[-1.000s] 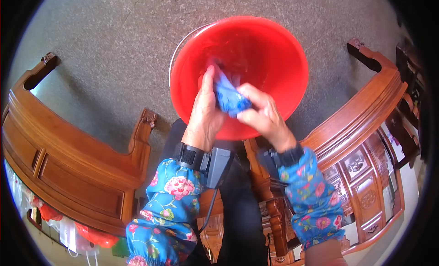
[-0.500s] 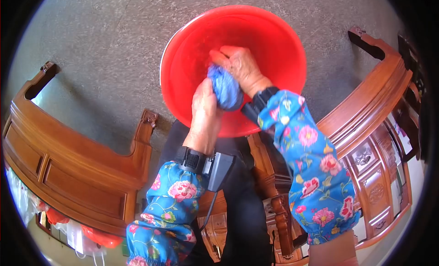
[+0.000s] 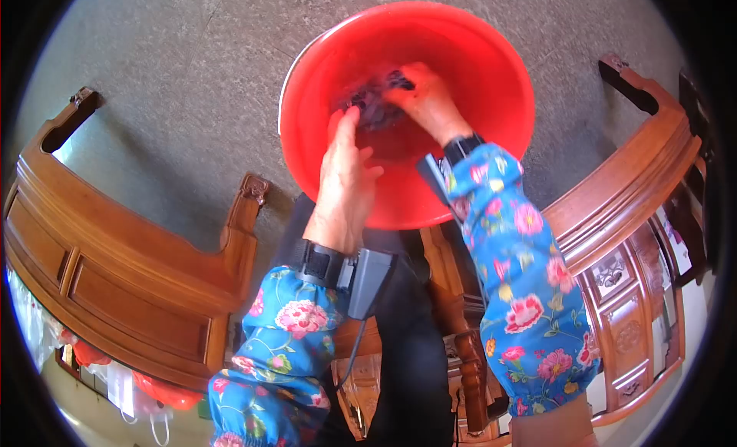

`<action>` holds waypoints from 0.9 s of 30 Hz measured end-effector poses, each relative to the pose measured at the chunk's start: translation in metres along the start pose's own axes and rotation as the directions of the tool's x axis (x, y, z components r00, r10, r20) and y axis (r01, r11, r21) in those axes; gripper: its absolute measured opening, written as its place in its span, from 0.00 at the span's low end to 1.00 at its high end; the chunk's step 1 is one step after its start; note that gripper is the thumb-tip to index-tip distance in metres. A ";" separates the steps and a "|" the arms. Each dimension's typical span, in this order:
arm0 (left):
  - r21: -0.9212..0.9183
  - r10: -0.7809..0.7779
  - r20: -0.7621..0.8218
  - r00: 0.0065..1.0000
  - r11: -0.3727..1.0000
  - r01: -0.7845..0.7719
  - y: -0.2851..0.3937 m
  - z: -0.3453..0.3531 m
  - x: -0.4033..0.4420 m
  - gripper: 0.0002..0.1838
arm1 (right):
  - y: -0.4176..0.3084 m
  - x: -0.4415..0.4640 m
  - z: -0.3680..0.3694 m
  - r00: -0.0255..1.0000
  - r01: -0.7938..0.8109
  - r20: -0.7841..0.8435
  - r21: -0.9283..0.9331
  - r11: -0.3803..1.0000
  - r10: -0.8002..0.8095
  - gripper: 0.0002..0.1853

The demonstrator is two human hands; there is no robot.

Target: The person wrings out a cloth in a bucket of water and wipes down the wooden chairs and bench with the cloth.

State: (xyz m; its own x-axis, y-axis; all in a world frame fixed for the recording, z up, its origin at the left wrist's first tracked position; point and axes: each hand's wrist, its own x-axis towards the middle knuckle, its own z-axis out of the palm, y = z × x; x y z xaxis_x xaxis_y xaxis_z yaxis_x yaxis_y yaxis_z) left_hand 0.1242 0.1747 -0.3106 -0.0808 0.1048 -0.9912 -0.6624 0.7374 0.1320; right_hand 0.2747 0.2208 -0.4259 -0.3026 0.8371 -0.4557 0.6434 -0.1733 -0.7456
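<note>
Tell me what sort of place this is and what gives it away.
Probably a home's sitting room, though not certain: polished wooden furniture on the left, carved wooden panels on the right, and plastic bags near the left-hand furniture.

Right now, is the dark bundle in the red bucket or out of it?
In: the dark bundle shows within the red bucket, the right hand at it. Blur hides whether the bundle touches the bottom.
</note>
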 end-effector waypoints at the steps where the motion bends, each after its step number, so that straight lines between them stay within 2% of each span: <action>1: 0.030 -0.039 -0.037 0.999 0.999 0.040 0.002 0.001 -0.001 0.36 | -0.012 -0.010 0.002 0.995 0.095 -0.023 0.137 0.986 -0.092 0.17; 2: 0.028 -0.043 -0.035 0.998 0.999 0.044 0.001 -0.003 0.002 0.36 | -0.052 -0.029 -0.019 0.993 -0.033 0.116 0.291 0.956 -0.001 0.18; 3: -0.033 -0.067 0.114 0.991 0.997 0.071 -0.002 -0.010 0.010 0.34 | -0.080 -0.046 -0.027 0.997 -0.029 0.077 0.367 0.930 0.000 0.13; 4: -0.092 -0.074 0.263 0.962 0.991 0.102 -0.003 -0.014 0.019 0.32 | -0.100 -0.060 -0.034 0.998 -0.042 0.060 0.460 0.887 0.016 0.14; 5: -0.225 -0.014 0.254 0.967 0.972 0.073 -0.007 -0.009 0.026 0.26 | -0.113 -0.075 -0.043 0.995 -0.086 0.098 0.581 0.809 0.036 0.15; 6: -0.247 -0.018 0.258 0.966 0.965 0.083 -0.002 -0.005 0.020 0.24 | -0.123 -0.089 -0.055 0.966 -0.234 0.237 0.627 0.743 0.104 0.17; 7: -0.268 -0.024 0.261 0.965 0.958 0.096 0.003 -0.002 0.011 0.23 | -0.128 -0.101 -0.057 0.958 -0.277 0.256 0.704 0.653 0.131 0.16; 8: -0.270 -0.023 0.262 0.965 0.958 0.096 0.008 0.000 0.006 0.23 | -0.142 -0.110 -0.056 0.944 -0.310 0.224 0.851 0.425 0.241 0.15; 10: -0.172 -0.189 0.243 0.951 0.957 0.234 0.010 0.001 -0.001 0.22 | -0.158 -0.120 -0.049 0.871 -0.243 0.218 0.970 0.002 0.441 0.19; 11: -0.139 -0.243 0.236 0.941 0.950 0.280 0.009 0.002 -0.004 0.21 | -0.155 -0.117 -0.044 0.871 -0.240 0.213 0.971 0.006 0.442 0.19; 13: -0.062 0.050 0.258 0.965 0.997 -0.035 -0.001 0.000 -0.011 0.21 | -0.147 -0.104 -0.035 0.899 -0.294 0.133 0.889 0.351 0.417 0.10; 14: -0.099 0.070 0.254 0.965 0.994 -0.046 -0.013 -0.006 -0.001 0.20 | -0.147 -0.092 -0.031 0.924 -0.253 0.045 0.816 0.520 0.379 0.09; 15: -0.098 0.070 0.257 0.964 0.994 -0.047 -0.022 -0.010 0.011 0.20 | -0.134 -0.081 -0.018 0.963 -0.129 -0.089 0.676 0.726 0.253 0.11; 17: -0.191 -0.013 0.107 0.994 0.981 0.033 -0.028 -0.008 0.017 0.18 | -0.109 -0.060 -0.014 0.985 -0.052 -0.135 0.360 0.931 0.108 0.13; 18: -0.151 0.064 0.057 0.996 0.987 -0.055 -0.027 -0.002 0.007 0.17 | -0.093 -0.049 -0.012 0.988 -0.071 -0.109 0.336 0.939 0.114 0.15; 19: -0.145 0.057 0.058 0.997 0.988 -0.048 -0.024 0.000 0.004 0.17 | -0.075 -0.039 -0.008 0.990 -0.087 -0.082 0.313 0.946 0.118 0.16; 21: -0.092 0.010 0.118 0.993 0.996 0.001 -0.016 0.002 0.006 0.16 | -0.044 -0.023 -0.004 0.995 -0.094 -0.047 -0.037 0.995 0.092 0.16; 23: -0.042 0.059 0.184 0.981 0.998 -0.052 -0.014 -0.004 0.009 0.17 | -0.002 -0.013 -0.001 0.987 -0.159 -0.056 -0.103 0.982 0.154 0.15; 25: -0.016 0.048 0.234 0.971 0.999 -0.045 -0.009 -0.014 0.012 0.19 | 0.032 -0.005 -0.007 0.979 -0.139 -0.158 -0.074 0.988 0.126 0.15; 26: -0.057 0.056 0.134 0.989 0.997 -0.049 -0.007 -0.010 0.007 0.27 | 0.034 -0.001 -0.013 0.963 -0.224 -0.166 -0.058 0.973 0.212 0.15; 27: -0.062 0.053 0.128 0.990 0.997 -0.045 -0.004 -0.011 0.005 0.27 | 0.033 -0.002 -0.012 0.964 -0.225 -0.157 -0.059 0.973 0.213 0.15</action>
State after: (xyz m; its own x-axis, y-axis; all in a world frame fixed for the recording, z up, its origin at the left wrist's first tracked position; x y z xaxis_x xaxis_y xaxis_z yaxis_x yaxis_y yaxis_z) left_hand 0.1187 0.1648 -0.3158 -0.0196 0.2278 -0.9735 -0.7029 0.6893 0.1755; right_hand 0.3053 0.2198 -0.4438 -0.0438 0.8518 -0.5220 0.7356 -0.3261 -0.5938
